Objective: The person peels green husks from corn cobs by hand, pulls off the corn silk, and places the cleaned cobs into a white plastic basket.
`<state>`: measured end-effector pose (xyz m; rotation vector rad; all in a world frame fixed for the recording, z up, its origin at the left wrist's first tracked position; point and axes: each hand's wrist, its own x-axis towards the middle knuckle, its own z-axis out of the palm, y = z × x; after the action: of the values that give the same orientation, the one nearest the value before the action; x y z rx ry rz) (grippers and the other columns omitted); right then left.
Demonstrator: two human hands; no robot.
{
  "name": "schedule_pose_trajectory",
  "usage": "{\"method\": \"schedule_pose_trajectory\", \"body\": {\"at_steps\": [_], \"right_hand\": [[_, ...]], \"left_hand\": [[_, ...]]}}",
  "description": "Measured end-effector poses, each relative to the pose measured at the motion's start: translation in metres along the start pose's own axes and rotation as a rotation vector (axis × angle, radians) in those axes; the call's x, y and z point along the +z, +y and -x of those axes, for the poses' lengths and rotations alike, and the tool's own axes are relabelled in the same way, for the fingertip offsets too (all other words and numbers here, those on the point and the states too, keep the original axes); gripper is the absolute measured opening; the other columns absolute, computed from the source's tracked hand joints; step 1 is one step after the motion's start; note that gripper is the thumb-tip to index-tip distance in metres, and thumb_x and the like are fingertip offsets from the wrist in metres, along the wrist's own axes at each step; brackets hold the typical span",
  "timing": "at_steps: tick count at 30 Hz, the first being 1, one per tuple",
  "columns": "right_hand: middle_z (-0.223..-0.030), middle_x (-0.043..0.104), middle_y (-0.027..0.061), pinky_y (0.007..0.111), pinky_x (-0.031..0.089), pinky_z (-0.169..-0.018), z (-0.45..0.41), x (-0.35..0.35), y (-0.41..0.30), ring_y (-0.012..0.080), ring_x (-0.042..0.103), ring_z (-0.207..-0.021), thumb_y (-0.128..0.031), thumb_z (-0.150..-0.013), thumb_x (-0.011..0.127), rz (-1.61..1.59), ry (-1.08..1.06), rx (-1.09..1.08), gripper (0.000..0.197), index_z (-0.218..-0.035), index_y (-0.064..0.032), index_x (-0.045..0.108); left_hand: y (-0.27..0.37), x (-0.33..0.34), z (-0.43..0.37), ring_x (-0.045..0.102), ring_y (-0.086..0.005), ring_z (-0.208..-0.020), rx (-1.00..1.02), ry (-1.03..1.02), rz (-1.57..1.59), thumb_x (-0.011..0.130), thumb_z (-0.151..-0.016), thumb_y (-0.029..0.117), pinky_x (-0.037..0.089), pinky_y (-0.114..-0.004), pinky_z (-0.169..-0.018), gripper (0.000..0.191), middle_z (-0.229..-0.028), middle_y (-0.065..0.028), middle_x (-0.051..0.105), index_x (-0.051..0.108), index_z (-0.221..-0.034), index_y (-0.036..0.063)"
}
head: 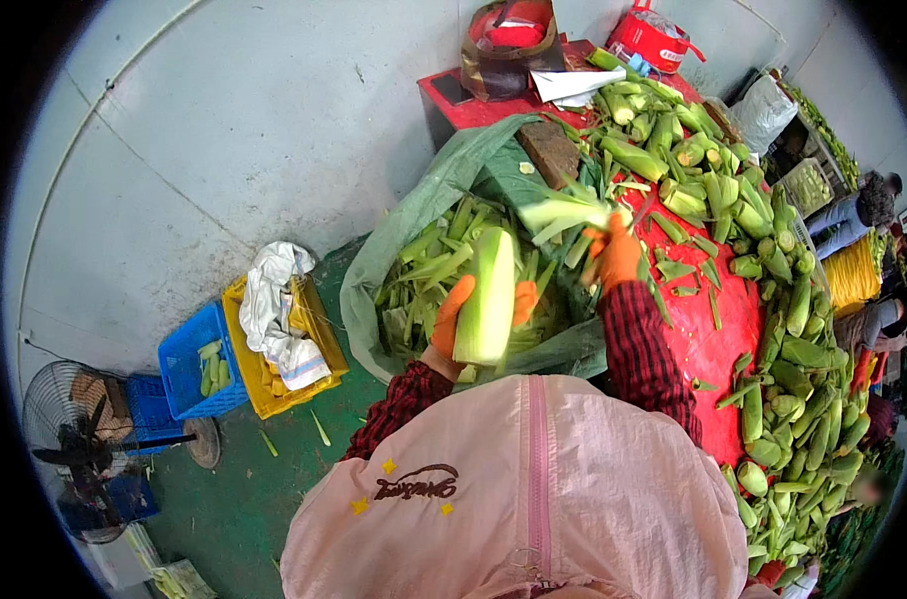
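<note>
My left hand point(453, 318), in an orange glove, is closed round a pale green ear of corn point(487, 299) with much of its husk stripped. The ear is held upright over a large green sack point(363, 314) full of torn husks point(423, 262). To its right, my right hand point(616, 251), also gloved in orange, grips a bunch of loose husk leaves point(573, 210), blurred by motion. It is at the edge of the red table point(711, 299), beside scraps of husk. Many unpeeled corn ears point(798, 359) are heaped along the table's far side.
A brown block point(548, 152) lies on the sack's rim. A paper bag point(512, 60) and red bag point(652, 37) stand at the table's end. At left are a yellow crate point(273, 408), a blue crate point(210, 404) and a fan point(82, 449). Other people work at right.
</note>
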<state>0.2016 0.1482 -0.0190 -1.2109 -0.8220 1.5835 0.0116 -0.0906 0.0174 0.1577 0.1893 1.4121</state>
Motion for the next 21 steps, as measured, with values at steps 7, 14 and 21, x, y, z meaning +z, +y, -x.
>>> {"method": "schedule_pose_trajectory", "body": {"at_steps": [7,14,21], "right_hand": [[-0.066,0.062,0.0067,0.025,0.040,-0.041,0.140,0.059,-0.024,0.0128,0.054,-0.047,-0.041,-0.081,0.075,0.570,-0.653,0.312,0.048,-0.101,0.0025,0.066],[-0.075,0.064,0.0087,0.026,0.048,-0.046,0.118,0.041,0.011,0.0147,0.059,-0.050,-0.017,-0.077,0.074,0.524,-0.578,0.182,0.031,-0.097,0.0046,0.064],[-0.072,0.064,0.0116,0.030,0.047,-0.044,0.125,0.046,0.005,0.0200,0.057,-0.046,-0.005,-0.073,0.061,0.495,-0.467,0.228,0.022,-0.091,0.0055,0.062]], "left_hand": [[0.013,-0.049,-0.036,0.060,-0.0167,-0.101,0.177,0.441,-0.742,0.054,-0.093,0.055,0.048,-0.028,-0.087,0.062,-0.117,-0.0063,0.062,0.056,-0.128,0.0049],[0.005,-0.005,-0.038,0.062,-0.0137,-0.091,0.135,0.447,-0.791,0.073,-0.085,0.027,0.050,-0.030,-0.078,0.044,-0.109,-0.0032,0.065,0.059,-0.121,0.0062],[-0.001,-0.013,-0.039,0.062,-0.0148,-0.094,0.077,0.423,-0.967,0.072,-0.086,0.031,0.050,-0.030,-0.081,0.051,-0.111,-0.0061,0.064,0.056,-0.127,0.0044]]}}
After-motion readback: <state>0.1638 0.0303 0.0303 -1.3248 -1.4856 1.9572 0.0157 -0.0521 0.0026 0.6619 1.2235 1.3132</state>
